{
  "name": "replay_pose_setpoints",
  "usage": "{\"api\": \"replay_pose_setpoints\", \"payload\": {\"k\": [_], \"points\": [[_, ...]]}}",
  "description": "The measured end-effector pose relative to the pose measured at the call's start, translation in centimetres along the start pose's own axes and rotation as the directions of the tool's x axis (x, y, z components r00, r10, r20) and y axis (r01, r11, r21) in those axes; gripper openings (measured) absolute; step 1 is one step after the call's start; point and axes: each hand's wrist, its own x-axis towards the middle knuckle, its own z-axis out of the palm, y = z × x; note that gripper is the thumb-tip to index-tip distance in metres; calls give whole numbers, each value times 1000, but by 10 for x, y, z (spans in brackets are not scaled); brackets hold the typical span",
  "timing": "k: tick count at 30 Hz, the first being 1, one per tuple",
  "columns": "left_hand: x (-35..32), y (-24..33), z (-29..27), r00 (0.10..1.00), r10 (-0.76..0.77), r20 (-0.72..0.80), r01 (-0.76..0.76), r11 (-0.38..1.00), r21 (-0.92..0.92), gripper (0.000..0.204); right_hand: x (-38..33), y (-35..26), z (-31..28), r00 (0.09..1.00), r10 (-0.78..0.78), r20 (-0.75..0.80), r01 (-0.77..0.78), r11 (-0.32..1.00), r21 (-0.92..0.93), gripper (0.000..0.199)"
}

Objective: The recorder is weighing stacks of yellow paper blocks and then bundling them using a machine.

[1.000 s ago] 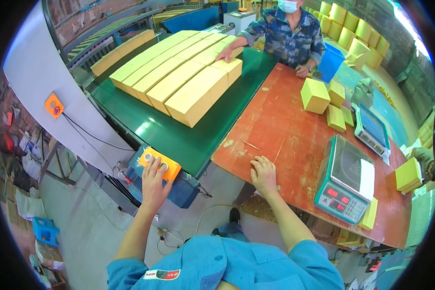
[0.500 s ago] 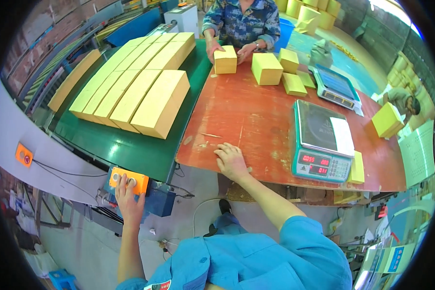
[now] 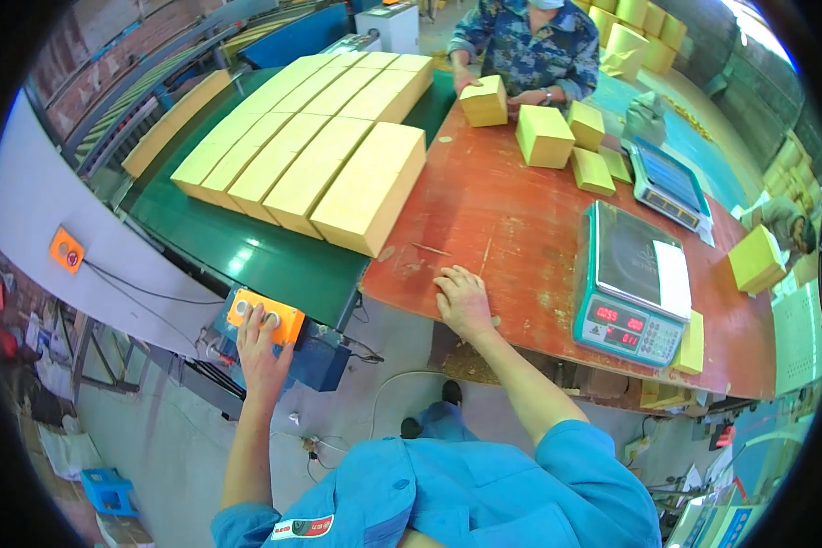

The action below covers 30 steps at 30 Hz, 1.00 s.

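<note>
Pressing orange control box, left hand fingers flat; right hand open on table.

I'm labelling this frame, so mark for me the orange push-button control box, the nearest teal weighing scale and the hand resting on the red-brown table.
orange push-button control box [image 3: 276,316]: head view, its orange top face.
teal weighing scale [image 3: 626,256]: head view, its dark platform.
right hand [image 3: 464,300]: head view, back of the hand.

Yellow blocks are laid on a green belt beside a red-brown table.

An orange control box is seen, with a teal-edged scale showing red digits; blue sleeves are worn.
</note>
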Motion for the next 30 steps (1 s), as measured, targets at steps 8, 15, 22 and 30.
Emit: {"api": "replay_pose_setpoints", "payload": {"k": [8, 15, 22, 30], "points": [[1, 8, -1, 999, -40, 24, 40, 999, 9, 52, -2, 3, -1, 1000, -1, -1, 1, 1000, 22, 28], [2, 7, -4, 996, -64, 58, 59, 995, 78, 51, -4, 10, -3, 996, -1, -93, 19, 980, 196, 23], [11, 8, -3, 991, -105, 84, 101, 994, 47, 45, -24, 24, -17, 948, 285, -144, -111, 719, 687, 15], [7, -7, -5, 979, -178, 95, 172, 983, 72, 43, -110, 7, -72, 901, 132, 414, -434, 308, 847, 18]]}}
